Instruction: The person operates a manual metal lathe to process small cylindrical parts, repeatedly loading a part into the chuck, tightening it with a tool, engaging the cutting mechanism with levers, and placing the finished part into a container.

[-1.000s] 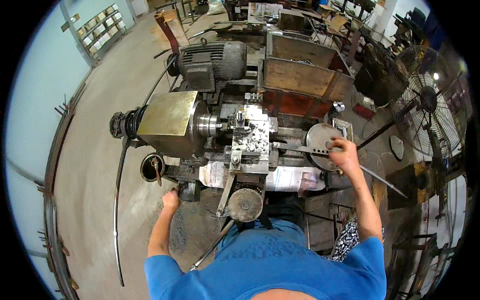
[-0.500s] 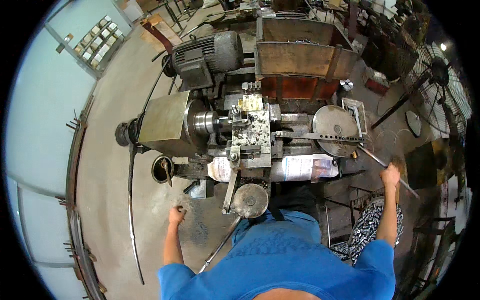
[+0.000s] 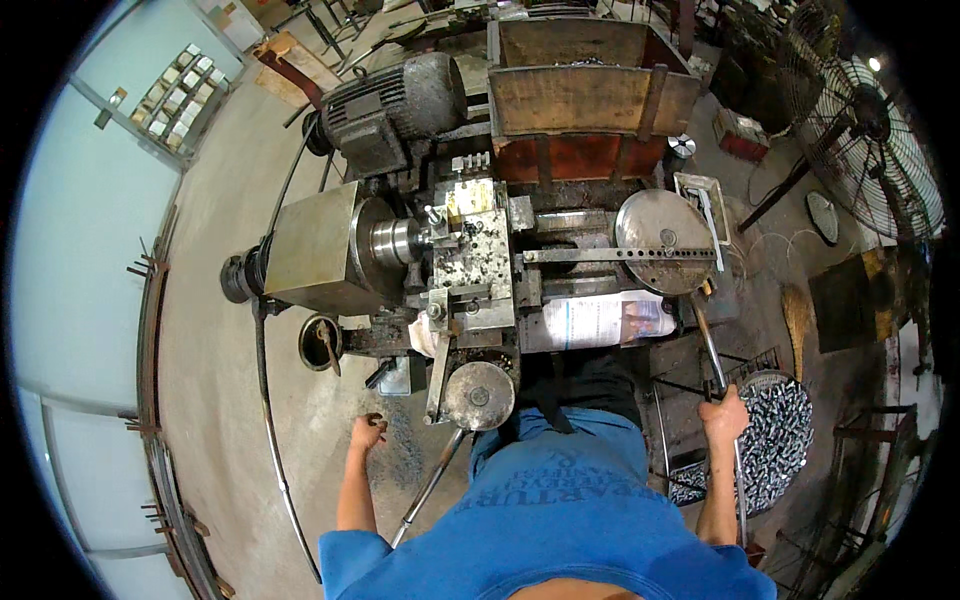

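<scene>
My right hand (image 3: 724, 415) is wrapped round a long metal lever (image 3: 708, 345) that runs down from the round plate (image 3: 660, 243) at the lathe's right end. My left hand (image 3: 369, 431) hovers over the floor left of the machine, its fingers curled together; a dark bit shows at the fingertips, too small to name. Between the hands, the carriage (image 3: 472, 262), strewn with metal chips, stands close to the shiny chuck (image 3: 393, 242). A perforated bar (image 3: 620, 255) links the carriage to the round plate. Nearer me is a smaller round plate (image 3: 479, 396) with its own lever (image 3: 428, 488).
A basket of small metal parts (image 3: 775, 440) sits beside my right forearm. Behind the lathe are a motor (image 3: 400, 105) and a large chip-filled bin (image 3: 590, 105). A round pot (image 3: 321, 343) hangs at the left front. A caged fan (image 3: 860, 120) stands far right.
My right hand has swung the lever leftward and toward me. The carriage and perforated bar have slid left, nearer the chuck. My left hand stays curled over nearly the same spot.
</scene>
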Available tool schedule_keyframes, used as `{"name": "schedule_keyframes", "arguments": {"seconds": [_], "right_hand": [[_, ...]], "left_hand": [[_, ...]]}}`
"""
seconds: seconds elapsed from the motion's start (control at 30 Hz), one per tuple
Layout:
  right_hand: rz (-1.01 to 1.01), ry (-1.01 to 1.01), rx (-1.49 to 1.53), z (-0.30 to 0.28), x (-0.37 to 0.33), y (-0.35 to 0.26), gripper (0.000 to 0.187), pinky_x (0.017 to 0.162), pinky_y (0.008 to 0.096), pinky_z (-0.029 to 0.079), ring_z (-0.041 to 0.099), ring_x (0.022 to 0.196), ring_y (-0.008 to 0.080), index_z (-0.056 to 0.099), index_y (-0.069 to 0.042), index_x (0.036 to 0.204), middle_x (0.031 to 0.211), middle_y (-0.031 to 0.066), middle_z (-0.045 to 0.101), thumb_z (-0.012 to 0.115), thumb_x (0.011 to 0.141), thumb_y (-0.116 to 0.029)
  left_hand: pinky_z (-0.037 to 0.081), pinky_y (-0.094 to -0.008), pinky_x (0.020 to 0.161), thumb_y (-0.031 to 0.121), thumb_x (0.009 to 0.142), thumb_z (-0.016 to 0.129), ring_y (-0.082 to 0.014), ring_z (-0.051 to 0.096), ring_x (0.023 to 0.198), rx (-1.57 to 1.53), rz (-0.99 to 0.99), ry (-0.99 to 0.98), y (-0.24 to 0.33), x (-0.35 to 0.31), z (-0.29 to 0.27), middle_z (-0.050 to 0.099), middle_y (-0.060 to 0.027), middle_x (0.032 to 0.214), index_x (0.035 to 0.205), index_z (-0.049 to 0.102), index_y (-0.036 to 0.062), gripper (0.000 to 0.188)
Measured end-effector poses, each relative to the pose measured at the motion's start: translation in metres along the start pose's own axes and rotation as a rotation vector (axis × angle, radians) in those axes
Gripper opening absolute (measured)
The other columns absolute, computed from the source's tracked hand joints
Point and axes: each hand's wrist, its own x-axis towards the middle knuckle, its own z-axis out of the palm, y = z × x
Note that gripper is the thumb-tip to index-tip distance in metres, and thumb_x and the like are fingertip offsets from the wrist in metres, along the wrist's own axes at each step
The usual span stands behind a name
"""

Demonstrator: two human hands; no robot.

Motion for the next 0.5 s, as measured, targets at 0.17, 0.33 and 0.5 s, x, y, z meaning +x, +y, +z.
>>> {"name": "schedule_keyframes", "arguments": {"seconds": [0.17,0.33,0.5], "right_hand": [[0.045,-0.038,0.001,0.001,-0.005,-0.001,0.04,0.062,0.0502,0.046,0.059,0.07,0.0433,0.054,-0.002,0.088,0.071,0.0245,0.06,0.057,0.057,-0.027],[-0.036,0.054,-0.086,0.006,0.036,0.021,0.035,0.059,0.0479,0.047,0.059,0.066,0.0389,0.052,-0.005,0.086,0.077,0.0185,0.061,0.058,0.065,-0.033],[-0.129,0.197,-0.223,0.014,0.127,0.059,0.029,0.059,0.0396,0.048,0.061,0.069,0.0265,0.058,-0.008,0.086,0.075,0.0107,0.06,0.066,0.065,-0.027]], "left_hand": [[0.048,-0.0313,0.049,0.013,0.075,0.064,-0.0194,0.062,0.052,0.074,-0.027,0.051,0.034,-0.007,-0.006,0.064,-0.0169,0.08,0.113,0.055,-0.0047,0.043],[0.048,-0.0316,0.05,0.014,0.075,0.064,-0.0204,0.061,0.05,0.123,0.012,0.122,0.034,-0.008,-0.016,0.064,-0.0173,0.077,0.111,0.055,-0.0063,0.042],[0.05,-0.033,0.053,0.016,0.074,0.064,-0.023,0.062,0.051,0.275,0.174,0.274,0.058,0.019,-0.035,0.065,-0.0183,0.079,0.112,0.055,-0.005,0.044]]}}
